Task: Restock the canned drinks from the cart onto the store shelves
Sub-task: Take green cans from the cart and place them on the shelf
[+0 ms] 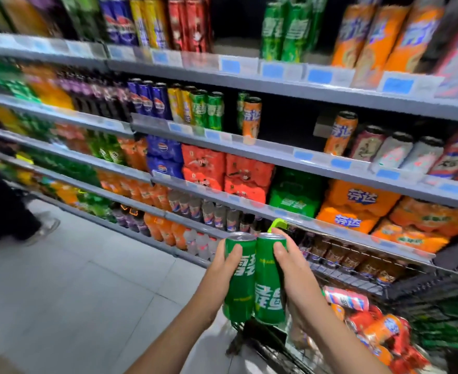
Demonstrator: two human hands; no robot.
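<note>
The person's left hand [224, 268] grips one tall green can [239, 276] and the right hand [292, 268] grips a second green can [269, 279]; the two cans touch side by side, held upright above the near end of the wire cart [363, 282]. Inside the cart lie orange, red and pink cans [368, 319] in a loose heap. The shelves [276, 147] ahead carry rows of green cans [207, 110], blue cans and orange cans.

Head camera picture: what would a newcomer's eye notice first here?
Two green cans, side by side in the lower centre: the left hand holds the left can, the right hand the right can. Behind rise the shelves; the cart sits lower right.
</note>
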